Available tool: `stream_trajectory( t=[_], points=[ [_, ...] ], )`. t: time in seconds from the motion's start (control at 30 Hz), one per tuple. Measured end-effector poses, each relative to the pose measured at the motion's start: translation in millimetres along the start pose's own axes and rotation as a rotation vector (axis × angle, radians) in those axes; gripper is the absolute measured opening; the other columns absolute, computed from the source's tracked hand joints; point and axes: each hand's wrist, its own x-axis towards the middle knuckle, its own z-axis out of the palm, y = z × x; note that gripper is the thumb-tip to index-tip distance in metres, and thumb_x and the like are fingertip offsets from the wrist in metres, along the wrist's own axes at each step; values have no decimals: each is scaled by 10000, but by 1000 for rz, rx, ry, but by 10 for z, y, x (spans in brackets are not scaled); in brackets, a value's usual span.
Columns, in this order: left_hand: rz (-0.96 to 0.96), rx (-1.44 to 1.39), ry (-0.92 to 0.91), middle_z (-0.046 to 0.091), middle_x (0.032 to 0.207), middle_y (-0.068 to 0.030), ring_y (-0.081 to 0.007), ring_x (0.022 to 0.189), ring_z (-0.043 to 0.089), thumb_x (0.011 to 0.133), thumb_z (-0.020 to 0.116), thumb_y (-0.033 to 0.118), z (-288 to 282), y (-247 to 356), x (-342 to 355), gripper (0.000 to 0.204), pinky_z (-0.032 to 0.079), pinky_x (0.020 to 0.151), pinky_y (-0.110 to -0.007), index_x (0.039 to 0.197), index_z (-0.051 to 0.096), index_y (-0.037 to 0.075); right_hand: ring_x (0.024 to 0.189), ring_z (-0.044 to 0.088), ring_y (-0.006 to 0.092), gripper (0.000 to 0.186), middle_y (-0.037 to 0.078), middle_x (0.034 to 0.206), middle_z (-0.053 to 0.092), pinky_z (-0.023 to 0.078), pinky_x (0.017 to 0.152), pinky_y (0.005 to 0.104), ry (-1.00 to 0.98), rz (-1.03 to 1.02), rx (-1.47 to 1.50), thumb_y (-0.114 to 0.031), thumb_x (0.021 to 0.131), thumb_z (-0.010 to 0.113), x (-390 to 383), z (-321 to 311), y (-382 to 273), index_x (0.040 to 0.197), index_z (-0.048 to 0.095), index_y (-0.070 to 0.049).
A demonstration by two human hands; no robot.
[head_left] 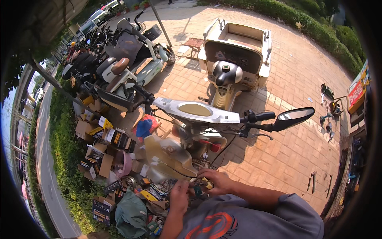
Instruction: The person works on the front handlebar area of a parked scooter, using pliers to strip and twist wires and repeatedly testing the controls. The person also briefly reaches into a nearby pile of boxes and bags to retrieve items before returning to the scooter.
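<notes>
A scooter's silver handlebar cover (171, 105) stands in front of me, with a mirror (294, 118) on its right and cables hanging down. Below it is a translucent, yellowed plastic body panel (163, 155). At the panel's lower edge my left hand (179, 197) is closed, with what it pinches too small to make out. My right hand (215, 181) is beside it, fingers curled on a small yellow-and-black part (207, 183) among the wires; a teal piece (197, 190) shows between the hands.
Cardboard boxes (104, 163), a pink basin (121, 161) and a green cloth (131, 211) crowd the lower left. Parked scooters (139, 71) stand upper left, a white cargo tricycle (232, 59) ahead. Tools (330, 113) lie on the brick paving at right, beside a shelved stand (354, 167).
</notes>
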Motion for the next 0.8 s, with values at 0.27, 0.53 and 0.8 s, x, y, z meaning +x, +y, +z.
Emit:
stream_trajectory(
  t=[0.27, 0.53, 0.8],
  points=[
    [304, -181, -197, 617, 1013, -119, -162, 725, 574, 986, 480, 154, 126, 332, -149, 203, 486, 694, -296, 1082, 550, -10, 1064, 569, 331, 361, 161, 1119, 576, 470, 891, 376, -87, 107, 43, -140, 746, 715, -374, 49, -49, 1049, 585, 9],
    [364, -167, -174, 624, 933, -105, -173, 785, 591, 992, 489, 220, -395, 187, -294, 239, 497, 741, -317, 1012, 568, -5, 1088, 542, 265, 329, 149, 1202, 535, 448, 892, 337, 220, 106, -6, -71, 738, 701, -472, 191, -387, 1047, 594, -32],
    [412, -530, 5, 616, 1070, -104, -204, 913, 611, 999, 453, 324, -652, 172, -53, 349, 505, 846, -340, 1131, 533, 11, 703, 559, 123, 304, 56, 763, 601, 455, 636, 275, 376, 914, 241, -237, 810, 701, -995, 109, -249, 981, 619, 1]
  ],
)
